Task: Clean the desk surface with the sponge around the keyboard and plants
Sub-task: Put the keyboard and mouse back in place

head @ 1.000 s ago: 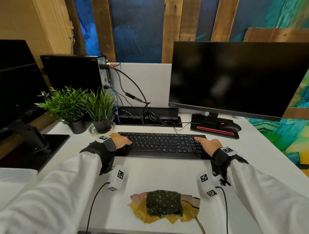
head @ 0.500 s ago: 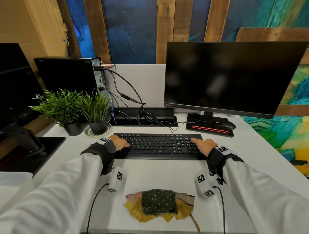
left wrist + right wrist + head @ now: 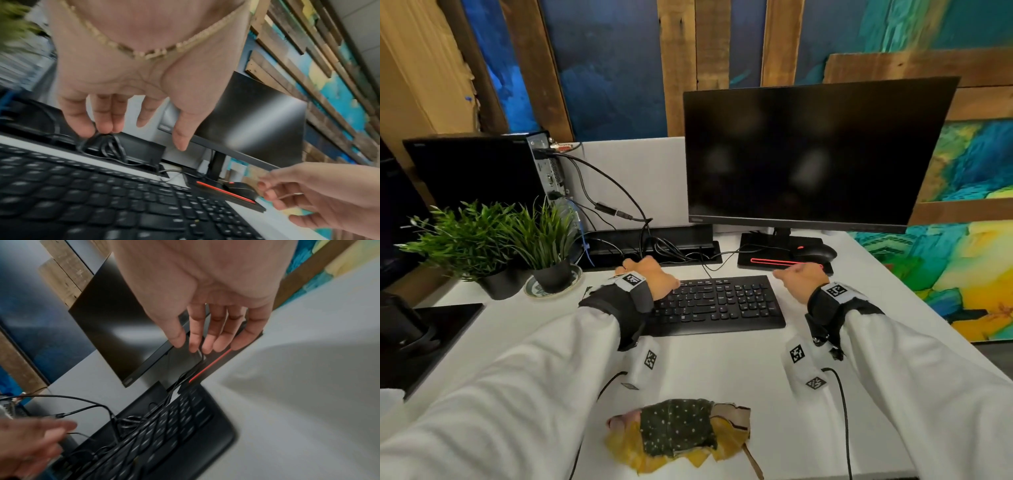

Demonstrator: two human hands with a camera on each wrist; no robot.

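Note:
A black keyboard (image 3: 719,301) lies mid-desk on the white desk (image 3: 722,359). My left hand (image 3: 650,274) hovers over its far left corner, fingers loose, holding nothing; the left wrist view shows this hand (image 3: 141,136) above the keys (image 3: 102,203). My right hand (image 3: 798,277) hangs open just past the keyboard's far right corner, and its fingers (image 3: 207,344) are relaxed and empty. A yellow cleaning pad with a dark dotted patch (image 3: 678,431) lies near the front edge, untouched. Two potted plants (image 3: 465,236) (image 3: 544,233) stand at the left.
A monitor (image 3: 818,154) stands behind the keyboard, a mouse (image 3: 815,253) on its red-lit base. Loose cables (image 3: 661,246) run from a black PC tower (image 3: 476,171) to a tray. Another monitor's base (image 3: 431,329) sits at the left edge.
Both hands held the keyboard's ends before; now they have let go and lifted off it. The head view has shifted, so the desk appears further right.

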